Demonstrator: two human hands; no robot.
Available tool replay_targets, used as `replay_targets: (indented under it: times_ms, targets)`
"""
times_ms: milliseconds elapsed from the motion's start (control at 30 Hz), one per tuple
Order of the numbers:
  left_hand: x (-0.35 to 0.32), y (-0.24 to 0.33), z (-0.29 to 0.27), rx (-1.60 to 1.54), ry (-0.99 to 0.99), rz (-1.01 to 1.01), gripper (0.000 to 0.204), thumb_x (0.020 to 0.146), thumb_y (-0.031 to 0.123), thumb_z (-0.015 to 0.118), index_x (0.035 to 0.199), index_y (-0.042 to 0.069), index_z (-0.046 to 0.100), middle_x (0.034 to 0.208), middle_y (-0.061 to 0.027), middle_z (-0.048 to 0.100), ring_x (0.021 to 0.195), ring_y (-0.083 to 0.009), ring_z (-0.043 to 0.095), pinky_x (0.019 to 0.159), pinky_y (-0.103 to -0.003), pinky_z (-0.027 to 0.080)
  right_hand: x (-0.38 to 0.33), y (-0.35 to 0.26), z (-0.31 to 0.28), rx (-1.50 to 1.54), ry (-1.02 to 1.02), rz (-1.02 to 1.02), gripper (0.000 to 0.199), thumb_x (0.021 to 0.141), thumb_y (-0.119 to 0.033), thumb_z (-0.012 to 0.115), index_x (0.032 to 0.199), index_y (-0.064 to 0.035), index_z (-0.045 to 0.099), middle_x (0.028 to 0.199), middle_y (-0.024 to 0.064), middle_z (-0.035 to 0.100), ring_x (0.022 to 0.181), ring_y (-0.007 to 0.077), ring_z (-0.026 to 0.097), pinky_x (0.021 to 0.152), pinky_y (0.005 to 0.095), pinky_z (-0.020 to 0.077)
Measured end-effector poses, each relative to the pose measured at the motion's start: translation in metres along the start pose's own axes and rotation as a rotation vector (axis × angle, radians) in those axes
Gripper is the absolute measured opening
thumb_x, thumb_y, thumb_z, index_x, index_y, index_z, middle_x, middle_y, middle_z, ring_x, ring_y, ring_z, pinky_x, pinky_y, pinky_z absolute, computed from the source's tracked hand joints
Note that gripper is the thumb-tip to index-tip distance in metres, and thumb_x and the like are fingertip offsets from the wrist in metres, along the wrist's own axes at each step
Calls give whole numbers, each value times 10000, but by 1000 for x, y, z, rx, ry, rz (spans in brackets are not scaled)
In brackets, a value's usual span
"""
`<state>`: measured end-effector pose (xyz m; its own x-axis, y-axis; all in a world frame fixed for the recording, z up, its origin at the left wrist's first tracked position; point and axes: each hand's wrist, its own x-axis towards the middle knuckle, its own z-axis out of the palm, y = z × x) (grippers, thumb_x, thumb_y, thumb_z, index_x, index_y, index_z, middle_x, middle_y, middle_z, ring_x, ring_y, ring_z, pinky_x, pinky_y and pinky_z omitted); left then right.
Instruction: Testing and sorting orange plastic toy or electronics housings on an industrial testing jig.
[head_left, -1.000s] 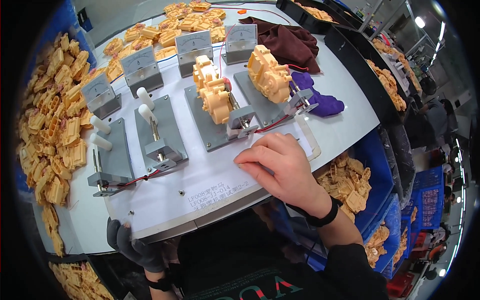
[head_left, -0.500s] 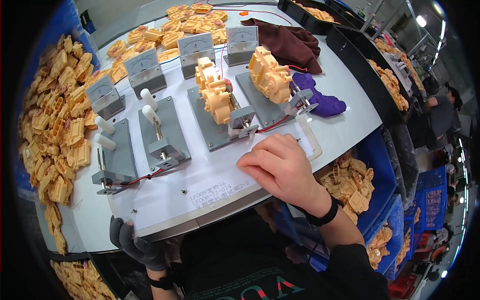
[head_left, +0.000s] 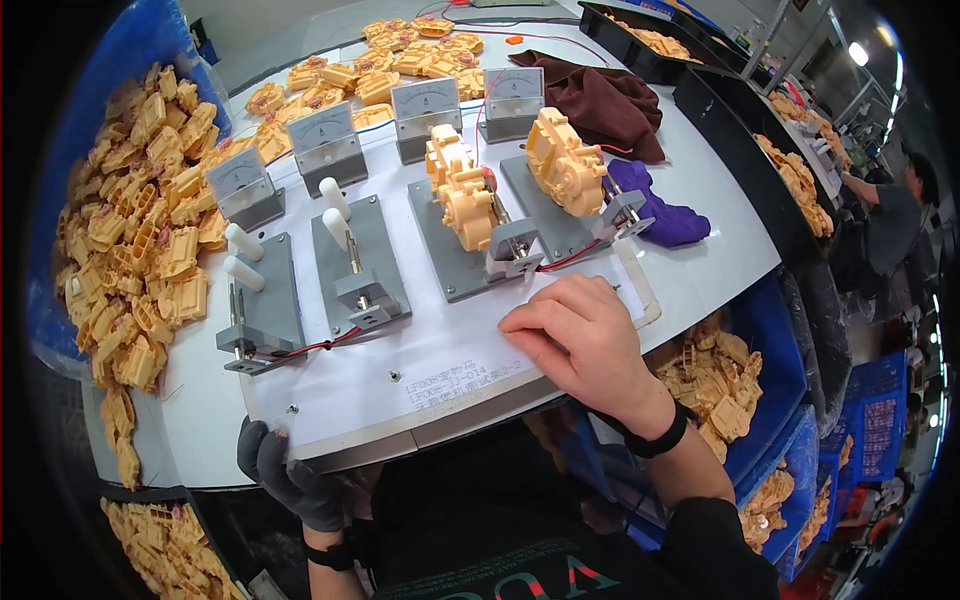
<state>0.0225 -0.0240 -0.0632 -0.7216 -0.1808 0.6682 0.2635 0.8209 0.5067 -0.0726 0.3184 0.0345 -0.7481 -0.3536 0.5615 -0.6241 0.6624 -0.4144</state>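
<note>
My left hand (head_left: 290, 478), in a grey glove, has its fingers bent against the front left corner of a white test board (head_left: 340, 425). Bare and loosely closed, my right hand (head_left: 582, 335) rests at the board's front right; its fingertips hide whatever is under them. Two small toggle switches (head_left: 394, 376) show along the front edge. Beyond my right hand, two peach plastic gearbox housings (head_left: 470, 200) sit upright on grey fixtures. The two left-hand grey fixtures (head_left: 360, 250) carry no housing, only white pegs (head_left: 335, 215) and metal pins. Several analog meters (head_left: 425, 105) stand behind.
A blue bin (head_left: 60, 330) heaped with housings stands left, with more housings (head_left: 375, 85) at the back. Purple putty-like lump (head_left: 665, 215) and dark brown cloth (head_left: 600, 95) lie right. Black trays (head_left: 745, 150) and blue crates (head_left: 760, 400) edge the right side. Another person (head_left: 885, 215) works farther right.
The whole view has shifted, so the bench appears farther right and slightly lower. Both hands keep nearly the same places on the board; the housings stay on their fixtures.
</note>
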Motion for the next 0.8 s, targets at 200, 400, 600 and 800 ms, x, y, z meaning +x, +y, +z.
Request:
replay_targets:
  times_ms: [200,400,600,800]
  targets:
    - [3,-3,-1,6,-4,21,413,1042,423,400,1222,77,534,1295,-155,475,1251,-345,457,1079,-494,364,1,-2,1,1,2,0,94,822,-123,739,905,-124,694,851,2,616,817,205,604,726,330,428]
    - [10,8,-7,-16,10,45,327,1016,325,472,1185,57,557,1292,-158,494,1242,-340,474,1064,-477,376,-3,-2,-2,3,8,-35,149,830,-130,742,960,-110,674,877,23,617,826,218,609,737,335,446]
    - [105,70,-52,-87,-136,196,424,837,-5,595,1258,22,551,1277,-154,544,1241,-320,501,1088,-421,368,2,-2,0,499,265,283,399,875,-164,746,1213,-77,553,1036,42,591,869,157,586,789,305,477]
    - [244,172,8,-3,-540,820,547,738,132,778,1260,94,615,1223,-122,615,1173,-333,554,1003,-435,446,16,-3,10,793,179,321,356,882,-105,735,1205,-55,594,989,35,605,845,114,576,734,259,490]
